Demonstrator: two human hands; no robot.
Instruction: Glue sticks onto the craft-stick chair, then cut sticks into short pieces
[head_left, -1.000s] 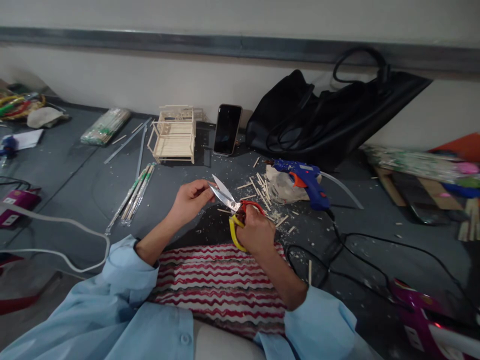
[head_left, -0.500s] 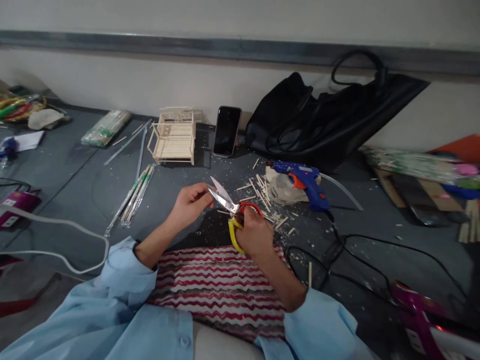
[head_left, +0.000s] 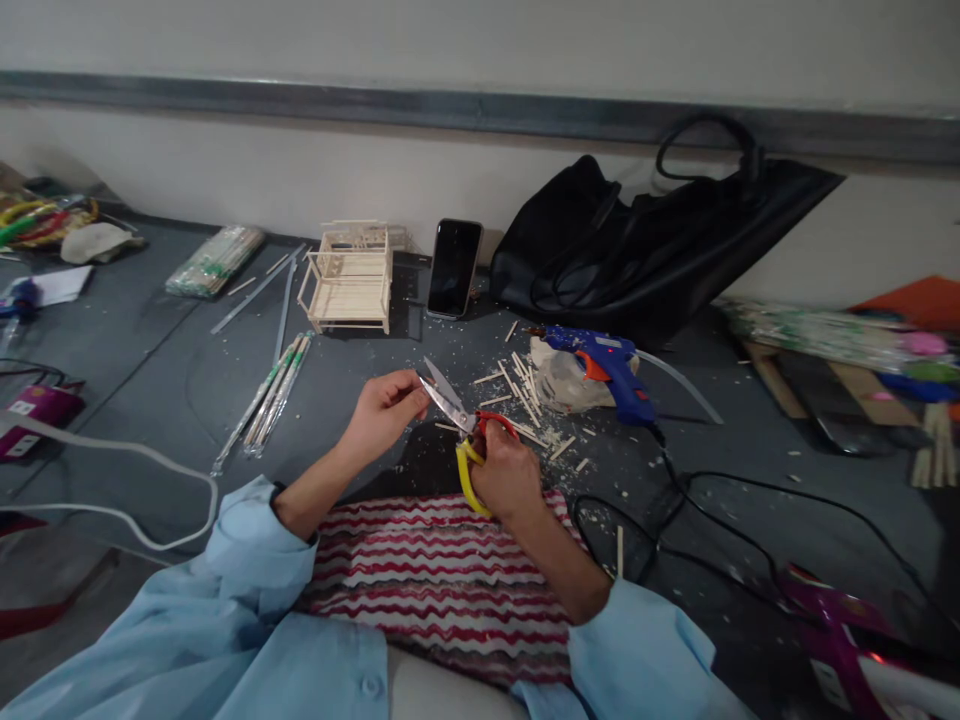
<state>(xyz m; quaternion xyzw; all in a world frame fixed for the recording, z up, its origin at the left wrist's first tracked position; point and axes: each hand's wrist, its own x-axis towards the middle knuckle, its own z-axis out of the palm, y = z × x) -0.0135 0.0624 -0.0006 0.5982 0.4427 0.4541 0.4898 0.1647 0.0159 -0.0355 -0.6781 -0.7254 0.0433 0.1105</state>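
Note:
My right hand (head_left: 506,470) grips the red and yellow handles of a pair of scissors (head_left: 459,418), whose steel blades point up and left. My left hand (head_left: 382,410) is pinched closed right at the blade tips, holding a small piece that I cannot make out. Both hands hover over the grey floor (head_left: 150,370), just beyond a red and white striped cloth (head_left: 442,570) on my lap. Short cut wooden sticks (head_left: 525,385) lie scattered just beyond the scissors.
A blue glue gun (head_left: 611,370) rests to the right, its black cord (head_left: 712,500) looping across the floor. A small stick-built model (head_left: 349,280), a phone (head_left: 454,268) and a black bag (head_left: 660,240) stand by the wall. Wrapped stick bundles (head_left: 274,390) and a white cable (head_left: 112,460) lie at left.
The scissor blades have closed somewhat against the piece in my left hand. Both hands stay in nearly the same place; the view has shifted slightly.

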